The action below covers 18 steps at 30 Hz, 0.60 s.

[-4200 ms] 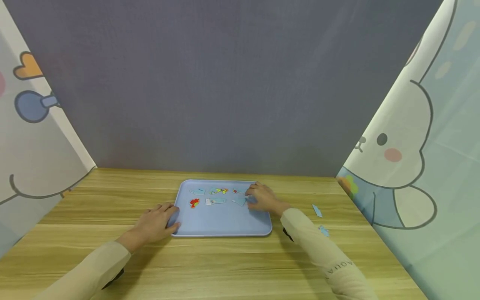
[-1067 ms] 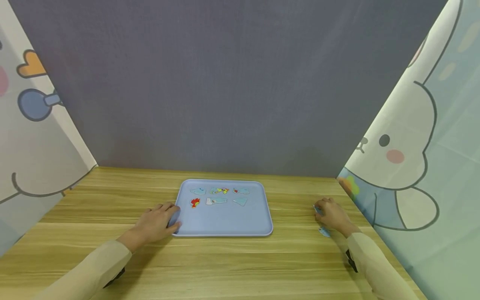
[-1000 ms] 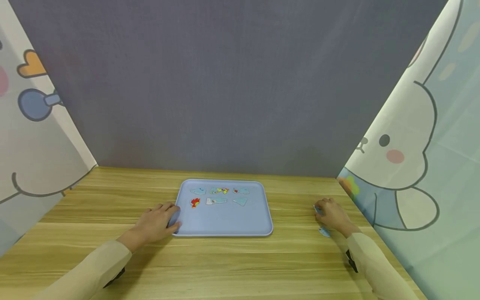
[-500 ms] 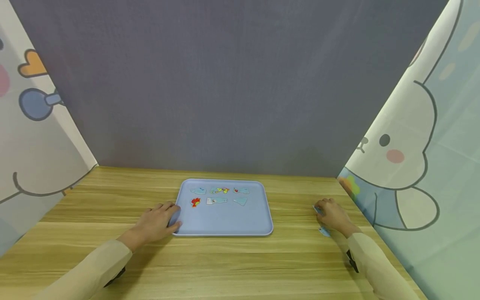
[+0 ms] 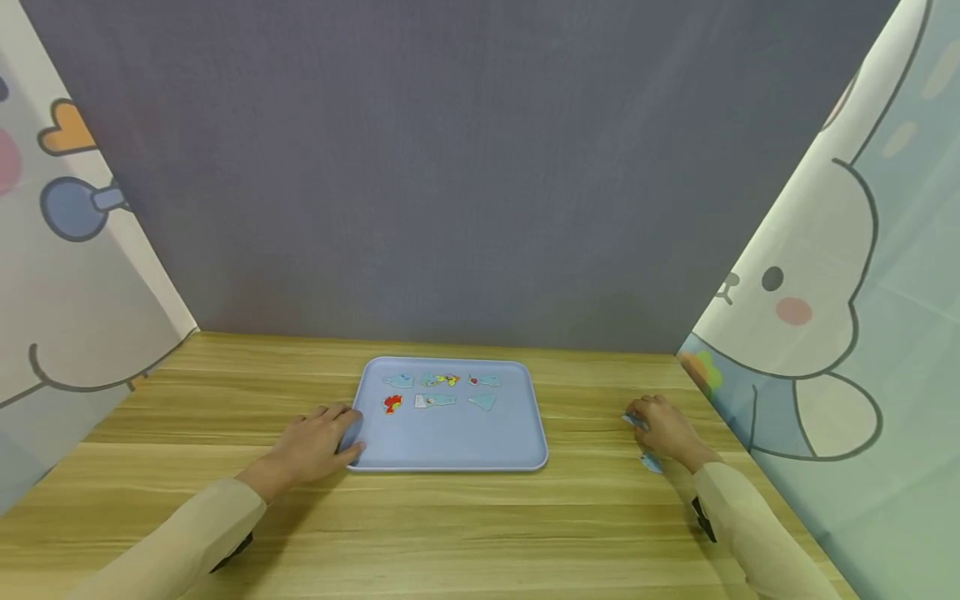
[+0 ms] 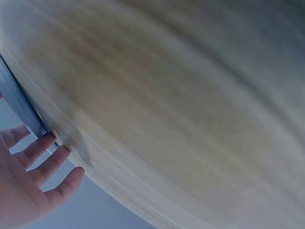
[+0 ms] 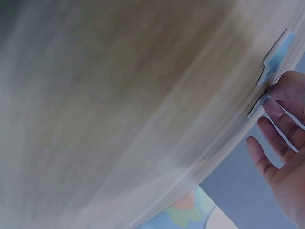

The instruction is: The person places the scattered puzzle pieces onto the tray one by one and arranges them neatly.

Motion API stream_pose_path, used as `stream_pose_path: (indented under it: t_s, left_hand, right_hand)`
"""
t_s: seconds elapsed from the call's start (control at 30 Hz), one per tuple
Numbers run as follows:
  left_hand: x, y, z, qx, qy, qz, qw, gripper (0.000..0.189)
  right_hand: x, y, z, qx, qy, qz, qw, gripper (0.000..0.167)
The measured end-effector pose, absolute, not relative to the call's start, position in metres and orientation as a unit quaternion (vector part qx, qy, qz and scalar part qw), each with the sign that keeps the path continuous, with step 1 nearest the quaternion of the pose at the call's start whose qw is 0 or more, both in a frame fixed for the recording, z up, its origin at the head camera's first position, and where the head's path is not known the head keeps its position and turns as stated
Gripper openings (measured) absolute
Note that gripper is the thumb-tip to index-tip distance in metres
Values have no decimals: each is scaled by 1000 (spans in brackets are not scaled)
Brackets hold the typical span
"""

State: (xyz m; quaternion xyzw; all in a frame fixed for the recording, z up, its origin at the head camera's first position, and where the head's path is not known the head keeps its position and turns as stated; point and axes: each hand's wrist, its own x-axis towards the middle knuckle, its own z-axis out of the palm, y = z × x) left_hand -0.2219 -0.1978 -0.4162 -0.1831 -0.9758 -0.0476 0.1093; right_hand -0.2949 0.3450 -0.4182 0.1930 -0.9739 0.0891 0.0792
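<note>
In the head view my left hand rests on the left rim of a pale blue tray, thumb by the near corner. The left wrist view has its fingers loosely bent along the tray's edge. Right of the tray, my right hand pinches a light blue puzzle piece at the table surface. Thumb and forefinger partly cover that piece in the right wrist view. Another light blue puzzle piece lies just nearer me, below the hand.
Two rows of irregular puzzle pieces lie in the tray, among them a red one and a yellow-patterned one. The wooden table meets a grey back panel, with cartoon-printed cloth at the sides.
My right hand has left the tray's right side and gone to the loose pieces on the right. The piece at its fingertips has turned slightly. The left hand stays on the rim.
</note>
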Motion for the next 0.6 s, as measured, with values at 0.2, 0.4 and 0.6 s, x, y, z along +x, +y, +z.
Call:
stream_pose_path:
  t_s: [0.2, 0.4, 0.6]
  left_hand:
    - [-222, -197, -416, -188, -975, -49, 110, 48]
    - [-221, -198, -417, -189, -974, -47, 111, 48]
    - [-222, -197, -416, -186, -975, -45, 111, 49]
  right_hand:
    - [-295, 343, -416, 208, -971, 83, 83, 29]
    - [-296, 342, -417, 218, -968, 74, 95, 28]
    - [-297, 342, -417, 213, -970, 74, 89, 28]
